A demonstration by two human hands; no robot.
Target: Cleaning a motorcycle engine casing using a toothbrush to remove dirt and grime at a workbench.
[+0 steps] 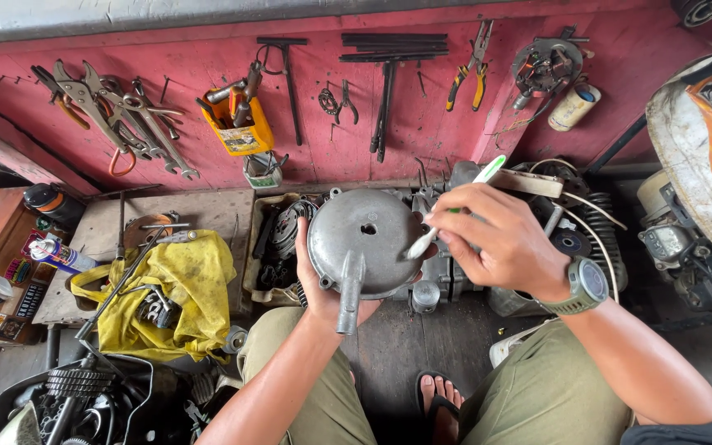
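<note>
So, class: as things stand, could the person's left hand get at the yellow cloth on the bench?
Probably not at once: the left hand is gripping the round metal cover. The yellow cloth lies close by on that side, with nothing between them.

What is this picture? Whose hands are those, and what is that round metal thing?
The camera sits on a person's head and looks down, so you see their own arms, knees and a foot in a sandal. The left hand holds up a round grey metal cover, probably an engine part. The right hand, with a watch on its wrist, holds a white and green toothbrush with its brush end against the cover. On the red wooden wall hang wrenches, pliers with yellow handles and other tools. Below lie a yellow cloth, a spray can and more dark engine parts.
</note>
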